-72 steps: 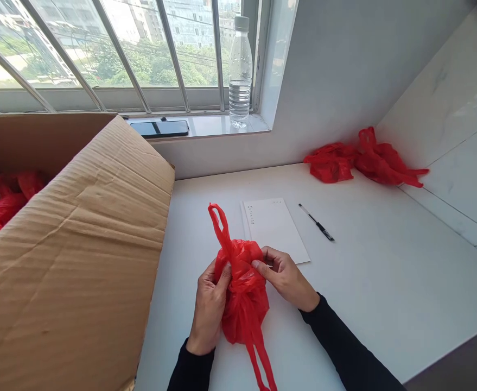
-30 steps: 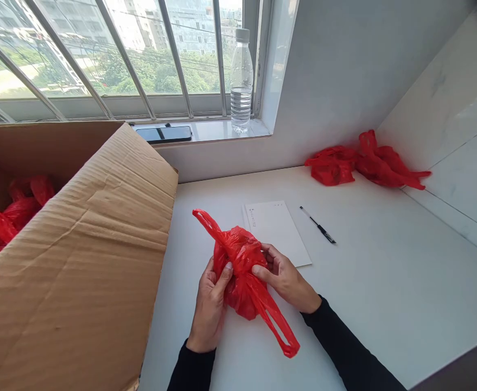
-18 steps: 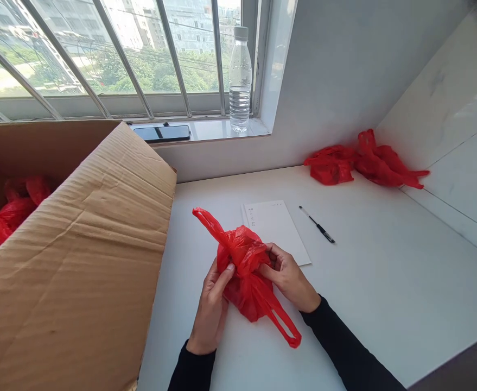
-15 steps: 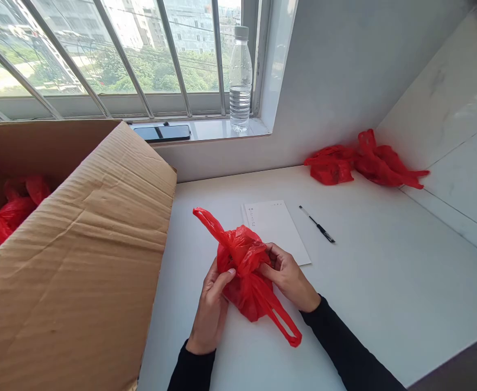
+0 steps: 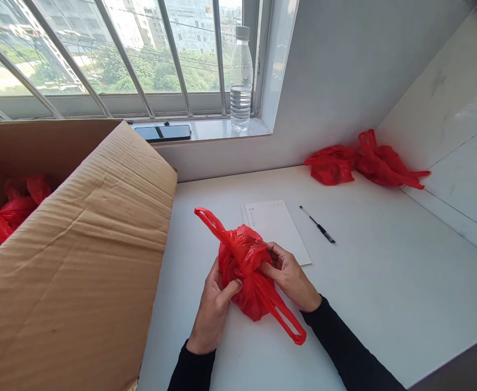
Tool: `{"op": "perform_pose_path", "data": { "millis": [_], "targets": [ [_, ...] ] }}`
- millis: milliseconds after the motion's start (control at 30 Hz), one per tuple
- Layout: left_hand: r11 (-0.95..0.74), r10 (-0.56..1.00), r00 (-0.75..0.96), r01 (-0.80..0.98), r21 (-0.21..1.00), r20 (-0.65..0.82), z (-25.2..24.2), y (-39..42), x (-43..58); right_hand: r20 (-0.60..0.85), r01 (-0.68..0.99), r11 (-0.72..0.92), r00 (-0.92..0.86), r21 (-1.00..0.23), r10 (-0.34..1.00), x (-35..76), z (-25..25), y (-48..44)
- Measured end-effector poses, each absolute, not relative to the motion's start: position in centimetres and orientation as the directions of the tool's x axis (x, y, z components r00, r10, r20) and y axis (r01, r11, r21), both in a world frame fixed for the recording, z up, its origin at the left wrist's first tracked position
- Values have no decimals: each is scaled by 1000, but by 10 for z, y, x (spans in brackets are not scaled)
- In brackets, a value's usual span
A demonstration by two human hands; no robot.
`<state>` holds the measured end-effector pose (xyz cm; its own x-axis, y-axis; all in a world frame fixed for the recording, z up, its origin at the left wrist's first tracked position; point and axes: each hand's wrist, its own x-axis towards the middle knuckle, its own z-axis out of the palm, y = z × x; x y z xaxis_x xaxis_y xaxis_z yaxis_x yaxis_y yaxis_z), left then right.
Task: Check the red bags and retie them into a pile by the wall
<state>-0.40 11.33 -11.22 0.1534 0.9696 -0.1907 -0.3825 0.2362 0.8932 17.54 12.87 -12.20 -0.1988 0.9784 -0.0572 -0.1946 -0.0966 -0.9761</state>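
Observation:
A crumpled red plastic bag (image 5: 246, 266) rests on the white counter (image 5: 385, 282) in front of me. My left hand (image 5: 214, 312) grips its left side, thumb pressed into the plastic. My right hand (image 5: 289, 277) pinches the bag's right side near its gathered middle. One handle loop sticks up toward the far left. The other handle loop trails toward me on the right, lying on the counter.
A large open cardboard box (image 5: 79, 255) with red bags (image 5: 2, 212) inside fills the left. A white paper (image 5: 277, 228) and a black pen (image 5: 317, 224) lie beyond the bag. More red bags (image 5: 360, 163) sit at the back right. A water bottle (image 5: 241, 79) and phone (image 5: 163, 132) are on the windowsill.
The bag has been turned and bunched tighter. Its near handle swung from pointing at me to the right. My left thumb has pressed further into the bag.

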Motion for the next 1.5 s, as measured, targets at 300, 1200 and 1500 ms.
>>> {"op": "perform_pose_path", "data": {
  "millis": [300,1200,1500],
  "targets": [
    [202,979,79,-457,866,-187,-114,115,-3,-59,-152,-102,-266,-983,962,175,-121,129],
    [192,974,32,-640,744,-224,-115,115,-10,-29,-185,-111,-397,-976,918,178,-129,128],
    [178,981,52,-619,765,-187,-114,116,-5,-46,-172,-108,-333,-979,942,181,-134,130]
  ]
}}
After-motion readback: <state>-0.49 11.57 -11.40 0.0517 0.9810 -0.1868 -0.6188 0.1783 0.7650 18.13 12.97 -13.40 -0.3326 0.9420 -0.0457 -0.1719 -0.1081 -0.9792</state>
